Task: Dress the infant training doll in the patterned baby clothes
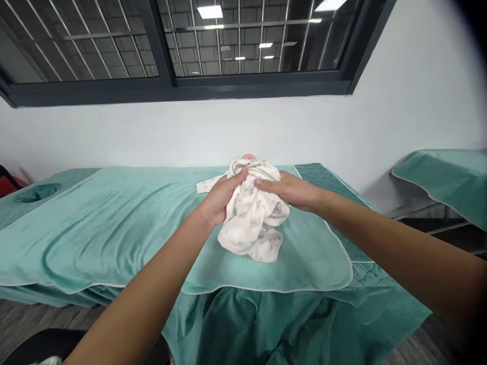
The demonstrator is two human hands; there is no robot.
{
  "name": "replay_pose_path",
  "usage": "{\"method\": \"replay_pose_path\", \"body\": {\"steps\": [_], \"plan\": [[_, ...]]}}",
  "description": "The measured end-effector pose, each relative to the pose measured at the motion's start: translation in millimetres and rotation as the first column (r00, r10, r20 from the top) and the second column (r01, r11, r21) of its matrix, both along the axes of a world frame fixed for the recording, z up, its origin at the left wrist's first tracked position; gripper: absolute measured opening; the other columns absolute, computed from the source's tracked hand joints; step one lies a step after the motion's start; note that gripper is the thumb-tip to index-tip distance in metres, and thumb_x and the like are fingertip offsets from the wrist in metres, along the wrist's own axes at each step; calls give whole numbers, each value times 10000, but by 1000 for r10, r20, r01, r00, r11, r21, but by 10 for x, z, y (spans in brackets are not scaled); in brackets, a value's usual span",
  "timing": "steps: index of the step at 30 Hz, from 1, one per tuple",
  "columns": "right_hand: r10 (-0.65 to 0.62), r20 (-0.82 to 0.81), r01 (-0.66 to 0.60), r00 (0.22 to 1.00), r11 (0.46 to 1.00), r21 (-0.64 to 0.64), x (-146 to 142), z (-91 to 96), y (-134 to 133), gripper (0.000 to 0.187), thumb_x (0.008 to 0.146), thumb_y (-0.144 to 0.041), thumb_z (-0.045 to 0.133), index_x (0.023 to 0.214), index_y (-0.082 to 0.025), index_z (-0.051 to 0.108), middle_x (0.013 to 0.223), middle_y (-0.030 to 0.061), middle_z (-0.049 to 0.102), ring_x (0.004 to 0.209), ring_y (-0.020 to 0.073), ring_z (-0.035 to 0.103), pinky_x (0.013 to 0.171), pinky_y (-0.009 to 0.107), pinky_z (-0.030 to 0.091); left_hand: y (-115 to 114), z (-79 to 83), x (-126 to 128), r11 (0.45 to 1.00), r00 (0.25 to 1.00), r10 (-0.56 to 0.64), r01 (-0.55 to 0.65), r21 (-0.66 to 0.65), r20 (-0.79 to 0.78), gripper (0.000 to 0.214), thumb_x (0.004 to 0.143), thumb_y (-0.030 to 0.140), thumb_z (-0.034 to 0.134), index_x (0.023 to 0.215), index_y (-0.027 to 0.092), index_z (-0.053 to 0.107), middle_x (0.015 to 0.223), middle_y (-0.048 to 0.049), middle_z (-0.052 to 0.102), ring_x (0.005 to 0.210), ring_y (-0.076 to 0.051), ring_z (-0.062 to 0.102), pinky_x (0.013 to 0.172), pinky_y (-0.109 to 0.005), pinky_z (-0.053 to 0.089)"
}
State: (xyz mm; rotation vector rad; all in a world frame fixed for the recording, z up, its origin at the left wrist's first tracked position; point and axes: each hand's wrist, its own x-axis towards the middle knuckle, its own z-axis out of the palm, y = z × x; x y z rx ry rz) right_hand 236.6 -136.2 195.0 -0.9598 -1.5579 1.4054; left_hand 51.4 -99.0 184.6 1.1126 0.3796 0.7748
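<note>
A white baby garment (pixel 253 215) with a small coloured print is bunched up between my two hands, above the turquoise cover. My left hand (pixel 224 195) grips its left side, thumb pressed on the gathered cloth. From the right, my right hand (pixel 291 190) holds the other side, its thumb on the folds near the middle. One sleeve (pixel 207 185) sticks out flat to the left behind my left hand. Just past the garment's far edge shows a rounded, skin-coloured thing (pixel 249 156), perhaps a doll's head; the rest is hidden by the cloth.
A light turquoise cover (pixel 114 218) with white piping lies over a bed draped in darker green cloth (pixel 266 324). At the left end the bed has a face hole (pixel 38 192). Behind are a white wall and a barred window (pixel 243 86). Another green-covered bed (pixel 449 177) stands right.
</note>
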Motion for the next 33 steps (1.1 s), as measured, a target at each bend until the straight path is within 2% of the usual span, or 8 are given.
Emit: {"method": "replay_pose_path", "body": {"steps": [4, 9, 13, 17, 21, 24, 26, 33], "plan": [[-147, -222, 162, 964, 985, 53, -51, 21, 64, 258, 803, -485, 711, 970, -288, 715, 994, 12, 738, 988, 241, 684, 867, 372, 534, -1, -79, -80, 993, 992, -111, 113, 17, -63, 499, 806, 383, 730, 1248, 183, 612, 1012, -115, 752, 924, -270, 723, 852, -374, 550], [-156, -325, 169, 933, 986, 11, -89, 61, 75, 338, 847, -541, 639, 1054, -277, 680, 984, 38, 743, 991, 246, 682, 837, 369, 546, 21, -41, -147, 983, 977, -181, 184, 18, -114, 561, 739, 284, 787, 1254, 141, 620, 1047, -154, 746, 969, -317, 714, 896, -419, 540], [15, -210, -28, 978, 998, -56, -100, 34, 25, 372, 828, -509, 690, 1056, -215, 687, 1043, 71, 738, 1011, 233, 680, 862, 340, 554, 45, 39, -115, 999, 999, -33, 33, -11, 24, 465, 813, 371, 696, 1213, 139, 647, 1007, -133, 754, 987, -317, 711, 926, -439, 536], [263, 22, -262, 964, 963, -57, -151, 25, 2, 392, 742, -401, 801, 1048, -180, 694, 1021, 77, 736, 1010, 241, 673, 880, 354, 548, 12, 62, -80, 999, 1000, 8, -8, -52, -8, 422, 821, 387, 681, 1172, 154, 667, 946, -103, 760, 933, -303, 722, 882, -429, 557], [43, -141, -39, 989, 999, 33, -183, 41, 79, 344, 771, -389, 759, 1046, -192, 695, 994, 71, 736, 966, 237, 678, 841, 357, 554, 25, 22, -126, 1000, 999, 11, -12, -22, -46, 473, 828, 448, 678, 1178, 132, 662, 968, -123, 754, 930, -288, 719, 853, -389, 564], [-103, -277, 119, 955, 992, 40, -158, 21, 146, 301, 777, -342, 729, 1052, -224, 690, 1045, 48, 734, 981, 235, 675, 847, 353, 552, 81, -17, -198, 998, 994, -40, 44, 35, -97, 500, 775, 358, 754, 1213, 145, 643, 1031, -131, 747, 947, -283, 716, 830, -362, 565], [-116, -300, 127, 947, 992, 16, -140, -16, 164, 298, 780, -345, 722, 1056, -241, 685, 1078, 35, 730, 1011, 236, 668, 878, 358, 546, 104, -22, -224, 998, 995, -42, 46, 43, -86, 518, 752, 314, 773, 1224, 152, 637, 1055, -132, 745, 971, -289, 711, 864, -374, 558], [4, -382, 19, 924, 998, 57, -177, -115, 140, 438, 819, -457, 695, 1200, -253, 624, 1096, 48, 725, 1069, 242, 649, 977, 406, 504, -10, 165, -143, 998, 998, 61, -61, 7, 31, 551, 839, 576, 601, 1193, 157, 654, 992, -115, 750, 1026, -312, 693, 936, -424, 535]]}}
